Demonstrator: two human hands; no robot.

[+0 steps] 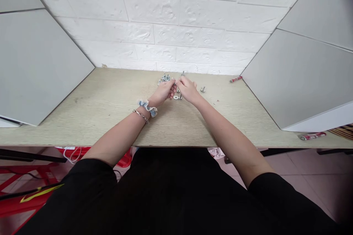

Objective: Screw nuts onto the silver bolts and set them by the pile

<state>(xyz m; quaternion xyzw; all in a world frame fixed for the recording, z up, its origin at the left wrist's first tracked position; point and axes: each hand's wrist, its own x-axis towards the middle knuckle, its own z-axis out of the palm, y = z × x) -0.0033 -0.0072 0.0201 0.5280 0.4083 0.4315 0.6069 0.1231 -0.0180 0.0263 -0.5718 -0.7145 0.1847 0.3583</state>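
My left hand (166, 91) and my right hand (188, 88) meet over the middle of the table, fingertips nearly touching. Both are closed in a pinch around something small; a speck of metal shows between them, but the fingers hide its shape. Behind my left hand lies a heap of silver bolts (164, 78). Just below the fingertips are a flat washer (175, 98), a bolt standing upright (180, 96) and a small round nut or washer (178, 91). One bolt (183, 73) stands behind my right hand, and another with a washer (203, 89) sits to its right.
The wooden table (110, 117) ends at a white brick wall (165, 10). Grey panels (41, 66) close in on the left, and another grey panel (300, 80) on the right. Red tubes lie at the back right (235, 79) and by the front edge (313, 136).
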